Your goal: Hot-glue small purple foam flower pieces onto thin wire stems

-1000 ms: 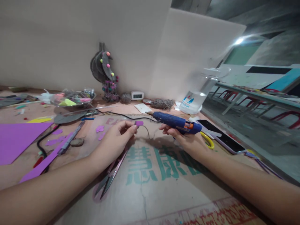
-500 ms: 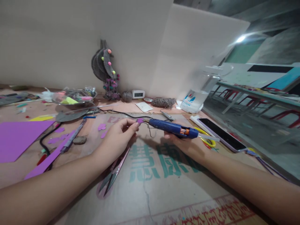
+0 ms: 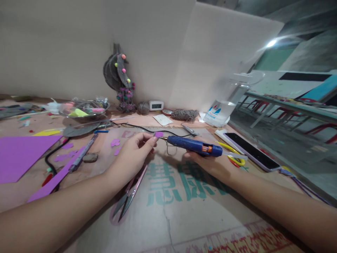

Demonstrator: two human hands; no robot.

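Between thumb and fingers, my left hand (image 3: 139, 149) pinches a small purple foam piece (image 3: 159, 134). My right hand (image 3: 201, 160) is wrapped round a blue hot glue gun (image 3: 193, 144), which lies level with its metal nozzle pointing left. The nozzle tip is at the lower edge of the purple piece; whether they touch I cannot tell. A clear glue stick (image 3: 235, 155) juts from the gun's rear, and its wire stand hangs below the nozzle. Under my left wrist lie thread snips (image 3: 129, 196), blades toward me, their rear part partly hidden by the hand.
Purple foam sheet (image 3: 23, 154), cut purple shapes (image 3: 115, 142) and a pen (image 3: 83, 153) lie on the left. Behind are a bowl of scraps (image 3: 84, 108), a small clock (image 3: 156, 105) and grey yarn (image 3: 185, 115). At right stand a water jug (image 3: 219, 109) and a phone (image 3: 251, 151).
The glue gun's nozzle has dropped slightly relative to the purple piece, and more of that piece shows above it. Both hands keep their grips. The camera view has shifted a little.
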